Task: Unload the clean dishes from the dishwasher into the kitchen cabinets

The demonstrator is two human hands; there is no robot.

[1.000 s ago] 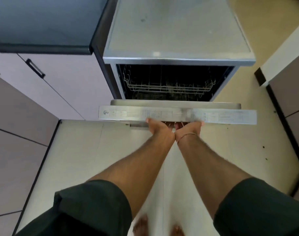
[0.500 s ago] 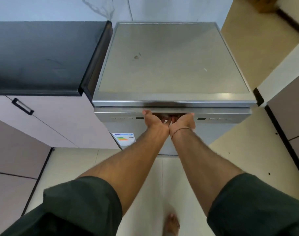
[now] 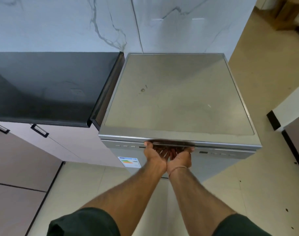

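Note:
The silver dishwasher (image 3: 177,99) stands between the black counter and the open floor, with its door (image 3: 216,162) shut against the body. No dishes or racks show. My left hand (image 3: 154,155) and my right hand (image 3: 181,158) lie side by side, palms up, at the middle of the door's top edge. Their fingers reach straight into the dark handle recess under the lid, and the fingertips are hidden there. Neither hand holds anything loose.
A black countertop (image 3: 43,87) adjoins the dishwasher on the left, with pale cabinet doors (image 3: 74,147) and black handles (image 3: 39,130) below it. An energy label (image 3: 129,162) is stuck on the door front. Another cabinet unit (image 3: 295,133) stands at the right across the beige floor.
The door, half open a second ago with the wire rack visible, has swung up and shut under both hands. My view has risen and now takes in the marble wall.

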